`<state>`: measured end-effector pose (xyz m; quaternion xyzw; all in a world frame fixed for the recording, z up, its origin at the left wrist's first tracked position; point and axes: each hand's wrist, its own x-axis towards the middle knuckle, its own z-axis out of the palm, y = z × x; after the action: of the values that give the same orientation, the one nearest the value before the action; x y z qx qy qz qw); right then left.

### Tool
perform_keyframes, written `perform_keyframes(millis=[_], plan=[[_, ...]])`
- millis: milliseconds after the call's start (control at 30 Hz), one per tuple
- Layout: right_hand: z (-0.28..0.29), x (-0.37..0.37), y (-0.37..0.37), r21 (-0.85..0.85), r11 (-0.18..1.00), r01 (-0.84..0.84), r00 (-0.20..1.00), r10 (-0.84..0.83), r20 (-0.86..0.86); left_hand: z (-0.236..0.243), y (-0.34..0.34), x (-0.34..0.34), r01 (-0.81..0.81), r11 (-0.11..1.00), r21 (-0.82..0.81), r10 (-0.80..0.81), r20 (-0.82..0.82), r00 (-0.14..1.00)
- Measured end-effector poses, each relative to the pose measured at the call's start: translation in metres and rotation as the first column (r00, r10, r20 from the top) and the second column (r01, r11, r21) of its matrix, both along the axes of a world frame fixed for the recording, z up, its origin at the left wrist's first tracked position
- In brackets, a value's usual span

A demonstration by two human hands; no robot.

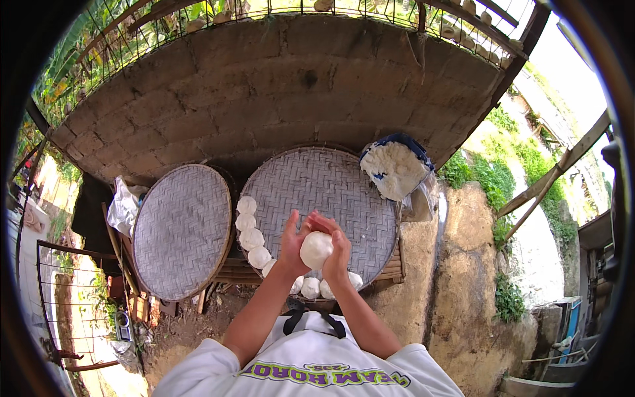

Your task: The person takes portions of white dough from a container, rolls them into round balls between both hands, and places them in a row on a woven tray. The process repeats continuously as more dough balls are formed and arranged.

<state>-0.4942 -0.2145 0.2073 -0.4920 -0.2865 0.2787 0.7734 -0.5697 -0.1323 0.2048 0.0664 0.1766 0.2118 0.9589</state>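
You have one white ball (pixel 316 251) held between both palms, above the near part of the round woven tray (pixel 311 182). Your left hand (pixel 291 246) is cupped rather than wide, its palm against the ball's left side and its fingers stretched together away from you. Your right hand (pixel 338 250) curves around the right side, its fingers reaching over toward your left fingertips. The hands come close together beyond the ball; whether the fingertips touch, you cannot tell.

Below them, more white balls (pixel 251 239) sit in a curved line along the tray's left and near rim, partly hidden by your forearms. A container of white mass (pixel 395 171) stands at the tray's far right edge, and a second woven tray (pixel 184 228) lies to the left.
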Motion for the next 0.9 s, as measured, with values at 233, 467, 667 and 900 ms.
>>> perform_keyframes(millis=[233, 467, 667, 900], plan=[[0.008, 0.012, 0.004, -0.124, 0.992, -0.036, 0.946, -0.006, -0.325, -0.001, -0.017, 0.007, -0.011, 0.995, -0.104, 0.013, 0.011, 1.0], [0.017, 0.027, -0.004, -0.001, 0.968, -0.252, 0.962, 0.251, 0.106, 0.015, 0.003, 0.009, 0.115, 0.993, -0.004, -0.114, 0.067, 0.991], [0.019, 0.005, -0.008, -0.083, 0.994, 0.072, 0.905, -0.1, -0.413, 0.024, -0.015, 0.016, -0.111, 0.99, 0.089, 0.117, -0.069, 0.991], [0.023, 0.017, -0.01, -0.009, 0.998, -0.056, 0.98, 0.057, 0.192, 0.025, -0.011, 0.01, 0.178, 0.973, 0.145, -0.181, 0.01, 0.983]])
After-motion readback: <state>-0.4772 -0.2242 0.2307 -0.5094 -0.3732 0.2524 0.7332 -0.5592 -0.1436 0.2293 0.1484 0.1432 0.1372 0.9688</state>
